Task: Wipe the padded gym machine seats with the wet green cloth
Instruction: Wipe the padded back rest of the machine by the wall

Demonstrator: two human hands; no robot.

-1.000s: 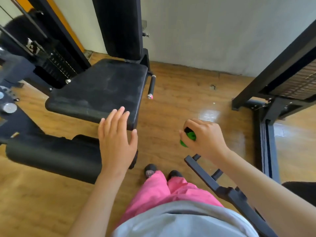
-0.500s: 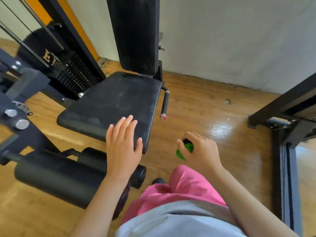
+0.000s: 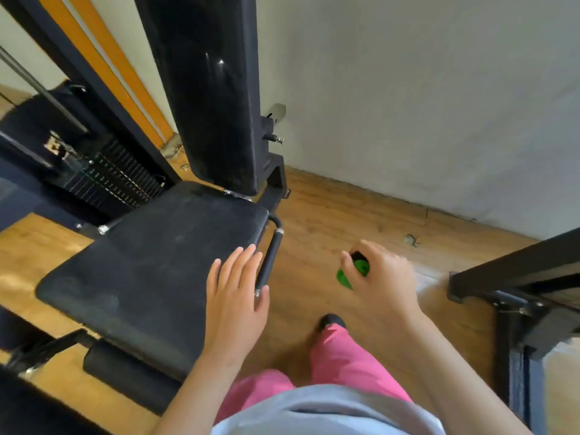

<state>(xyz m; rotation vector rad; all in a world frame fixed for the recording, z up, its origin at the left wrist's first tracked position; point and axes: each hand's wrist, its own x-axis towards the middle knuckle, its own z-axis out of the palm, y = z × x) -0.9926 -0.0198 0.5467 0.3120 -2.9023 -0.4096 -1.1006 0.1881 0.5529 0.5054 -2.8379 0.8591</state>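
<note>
A black padded seat with a dusty top fills the left middle, and its tall black backrest rises behind it. My left hand hovers with straight fingers over the seat's right front corner, next to a black side handle. Whether the hand touches the pad cannot be told. My right hand is out over the wooden floor to the right of the seat and grips the bunched green cloth, of which only a small part shows.
A weight stack and a black frame stand left of the seat. A padded roller sits below the seat's front. Another black machine frame stands at the right. Wooden floor lies between them, a grey wall behind.
The view has moved closer to the seat and tilted up, showing more backrest. Both hands keep their poses, the left now nearer the side handle, the right still gripping the cloth.
</note>
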